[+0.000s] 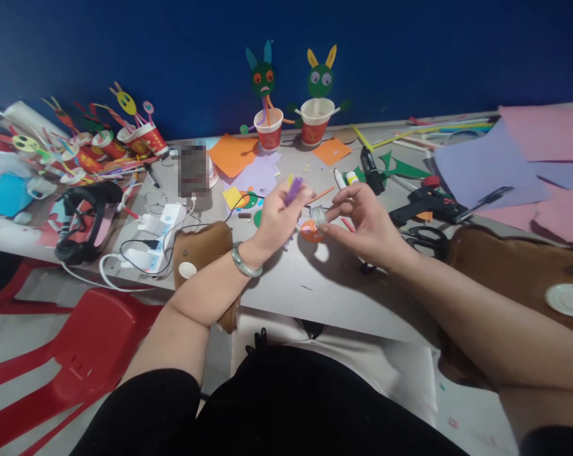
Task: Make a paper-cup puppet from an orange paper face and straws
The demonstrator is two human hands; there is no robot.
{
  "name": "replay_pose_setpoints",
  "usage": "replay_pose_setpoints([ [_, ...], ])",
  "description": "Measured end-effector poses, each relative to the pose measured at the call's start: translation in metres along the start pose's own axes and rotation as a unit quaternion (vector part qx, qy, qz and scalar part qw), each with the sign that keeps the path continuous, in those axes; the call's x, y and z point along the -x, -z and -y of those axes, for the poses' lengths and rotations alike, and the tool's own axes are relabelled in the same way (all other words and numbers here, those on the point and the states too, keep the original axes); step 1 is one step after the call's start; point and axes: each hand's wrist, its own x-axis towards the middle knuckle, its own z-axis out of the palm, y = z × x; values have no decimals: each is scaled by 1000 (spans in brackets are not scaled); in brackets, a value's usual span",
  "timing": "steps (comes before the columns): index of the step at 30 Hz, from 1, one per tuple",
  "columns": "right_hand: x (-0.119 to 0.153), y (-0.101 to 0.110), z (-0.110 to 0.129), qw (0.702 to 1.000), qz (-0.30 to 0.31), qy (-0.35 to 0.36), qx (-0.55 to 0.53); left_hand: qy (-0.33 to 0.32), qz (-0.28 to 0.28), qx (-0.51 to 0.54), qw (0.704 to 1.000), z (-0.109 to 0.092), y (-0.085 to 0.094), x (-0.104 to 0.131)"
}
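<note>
My left hand [277, 218], with a bangle at the wrist, is closed around rolled purple strips [293, 190] with a bit of yellow beside them. Between the thumb and fingers of my right hand [362, 218] is a small roll of clear tape [319, 216]. Just below the roll, an orange paper face [309, 232] with pale eyes shows partly. A green paper circle [259, 220] and other small cut-outs lie left of my left hand.
Two red paper cups [269, 136] with green paper heads stand at the back. A glue gun [426, 206], scissors [426, 239], a marker [372, 171] and paper sheets [488, 161] lie right. A power strip [165, 237], phone [192, 171], headset [89, 221] and more cups [151, 139] occupy the left.
</note>
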Motion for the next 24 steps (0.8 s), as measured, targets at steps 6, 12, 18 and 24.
replay_pose_setpoints([
  [6, 6, -5, 3, 995, 55, -41, -71, 76, -14, 89, 993, -13, 6, -6],
  [12, 2, -2, 0, 999, -8, -1, -53, 112, 8, 110, 988, -13, 4, -2],
  [18, -4, 3, -5, 997, -50, 6, -66, 98, 49, 99, 989, -8, 6, -4],
  [24, -6, 3, -2, 994, -76, -8, -72, 79, 56, 51, 994, -4, 5, -4],
])
